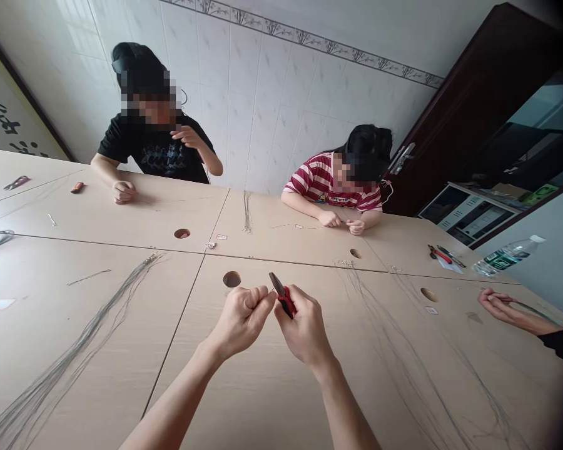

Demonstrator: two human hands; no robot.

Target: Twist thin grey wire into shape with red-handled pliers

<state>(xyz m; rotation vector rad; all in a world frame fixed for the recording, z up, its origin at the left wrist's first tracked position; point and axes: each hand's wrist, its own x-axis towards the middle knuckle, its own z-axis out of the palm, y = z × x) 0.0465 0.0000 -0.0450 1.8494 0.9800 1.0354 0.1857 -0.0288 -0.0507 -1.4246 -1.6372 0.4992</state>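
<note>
My right hand (304,325) is closed round the red-and-black handles of a pair of pliers (278,284), their dark jaws tilted up and to the left. Beside it, my left hand (244,315) is curled into a fist, thumb pressed against the fingers. A short bit of thin wire shows between the left thumb tip and the pliers; the rest of it is hidden or too fine to see. Both hands are just above the table (263,400), close together. On the left lies a bundle of thin grey wires (103,312); looser wires (403,337) spread out to the right.
Across the table sit a person in black (154,147) and a person in a striped shirt (321,175). A third person's hand (507,309) is at the right. Nearby stand a water bottle (507,256) and other pliers (441,254). A round hole (231,279) opens ahead of my left hand.
</note>
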